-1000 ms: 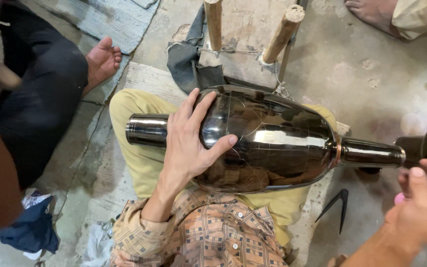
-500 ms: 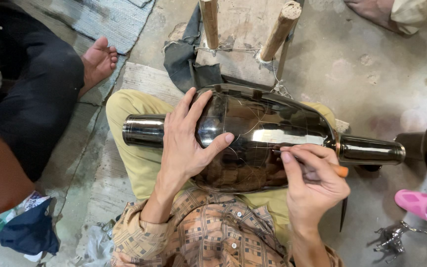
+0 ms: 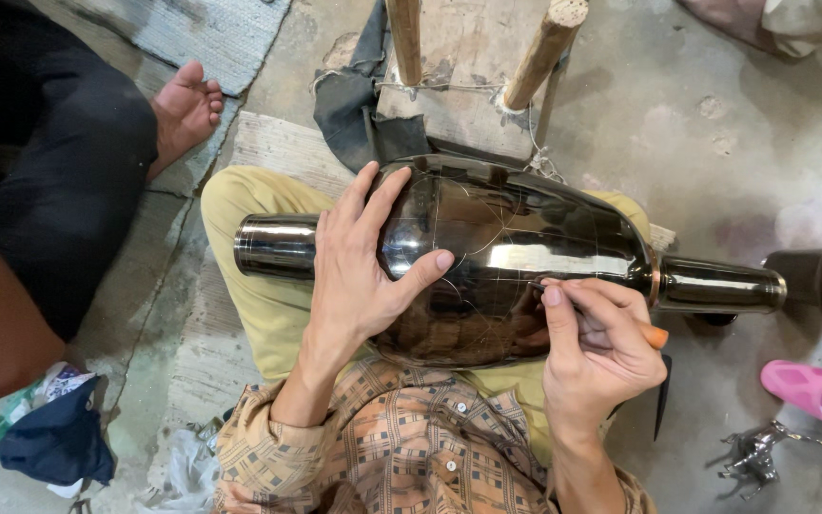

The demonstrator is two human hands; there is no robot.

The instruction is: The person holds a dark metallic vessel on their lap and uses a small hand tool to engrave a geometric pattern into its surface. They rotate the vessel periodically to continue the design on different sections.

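Taking the dark glossy metal vase (image 3: 506,257) as the landmark: it lies on its side across the person's lap, over yellow trousers (image 3: 259,238), with 1 narrow end pointing left and the neck pointing right. Far left of the vase, another person's bare foot (image 3: 183,109) rests on the floor beside a dark trouser leg (image 3: 68,190). On the vase's left half, the left hand (image 3: 363,266) lies flat with fingers spread apart, thumb across the belly, pressing the surface. Behind the vase stand 2 wooden legs (image 3: 544,52) on a plank. On the vase's right half, the right hand (image 3: 596,347) is closed around a thin orange-ended tool (image 3: 654,335), its tip touching the metal by faint scratched lines. Right of the vase's neck lies a pink sandal (image 3: 815,390).
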